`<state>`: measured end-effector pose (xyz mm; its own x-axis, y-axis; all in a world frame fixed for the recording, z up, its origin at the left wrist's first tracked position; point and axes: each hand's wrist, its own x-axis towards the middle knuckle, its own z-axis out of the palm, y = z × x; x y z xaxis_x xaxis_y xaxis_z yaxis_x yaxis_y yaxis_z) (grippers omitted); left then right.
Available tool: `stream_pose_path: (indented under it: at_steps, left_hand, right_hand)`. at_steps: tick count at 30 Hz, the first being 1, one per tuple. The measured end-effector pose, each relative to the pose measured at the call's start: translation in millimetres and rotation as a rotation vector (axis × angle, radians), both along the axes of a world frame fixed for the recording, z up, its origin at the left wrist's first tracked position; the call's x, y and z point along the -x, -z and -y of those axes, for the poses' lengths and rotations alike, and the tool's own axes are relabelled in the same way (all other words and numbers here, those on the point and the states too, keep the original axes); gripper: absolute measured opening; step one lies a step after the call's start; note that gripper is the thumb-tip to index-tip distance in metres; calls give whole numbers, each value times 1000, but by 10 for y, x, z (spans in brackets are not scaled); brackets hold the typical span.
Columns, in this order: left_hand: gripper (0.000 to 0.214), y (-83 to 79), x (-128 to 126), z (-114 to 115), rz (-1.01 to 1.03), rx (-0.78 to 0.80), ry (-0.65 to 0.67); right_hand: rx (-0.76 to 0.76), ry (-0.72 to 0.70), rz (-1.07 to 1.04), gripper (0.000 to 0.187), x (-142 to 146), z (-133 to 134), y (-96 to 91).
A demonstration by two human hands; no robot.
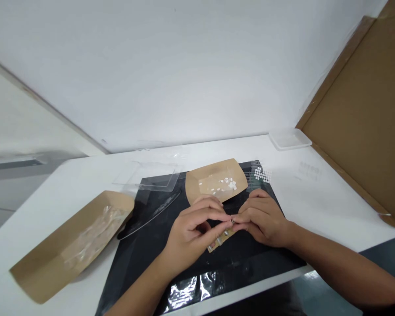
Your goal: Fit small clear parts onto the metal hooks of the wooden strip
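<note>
Pinching a tiny metallic piece (232,220), too small to identify, between the pressed-together fingers (217,215) of the left hand (192,230) and right hand (261,218), just above a tan component strip (220,241) at lower centre of the frame. Working over a black mat (250,254), just below a kraft paper tray (213,173) of small white pieces (222,184) at centre, and well right of a second kraft tray (66,250) lying on the white counter (42,210) at lower left.
</note>
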<state>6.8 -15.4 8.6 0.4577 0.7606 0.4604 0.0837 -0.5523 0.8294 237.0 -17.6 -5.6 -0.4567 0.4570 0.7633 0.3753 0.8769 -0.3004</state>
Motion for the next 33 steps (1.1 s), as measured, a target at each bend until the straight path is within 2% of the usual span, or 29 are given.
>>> stream_pose_path:
  at_steps: [5, 8, 13, 16, 18, 22, 24, 33]
  left_hand:
    - [16, -46, -30, 22, 9, -52, -38]
    - [18, -59, -25, 47, 35, 23, -11]
    - [12, -58, 0, 66, 71, 220, 48]
    - [10, -57, 6, 51, 57, 252, 58]
    - [10, -60, 5, 37, 29, 194, 51]
    - [11, -64, -5, 22, -37, -42, 22]
    - [12, -58, -9, 21, -57, -112, 18]
    - [9, -52, -19, 27, -108, -139, 6]
  right_hand:
    - [87, -10, -56, 13, 17, 14, 27]
    - [127, -22, -95, 13, 22, 19, 41]
    - [110, -30, -84, 11, 13, 20, 40]
    - [95, -30, -65, 13, 7, 19, 39]
    - [84, -37, -64, 14, 5, 20, 41]
    - [72, -59, -54, 15, 2, 23, 46]
    - [75, -63, -49, 15, 2, 22, 50]
    - [88, -50, -62, 15, 12, 13, 79]
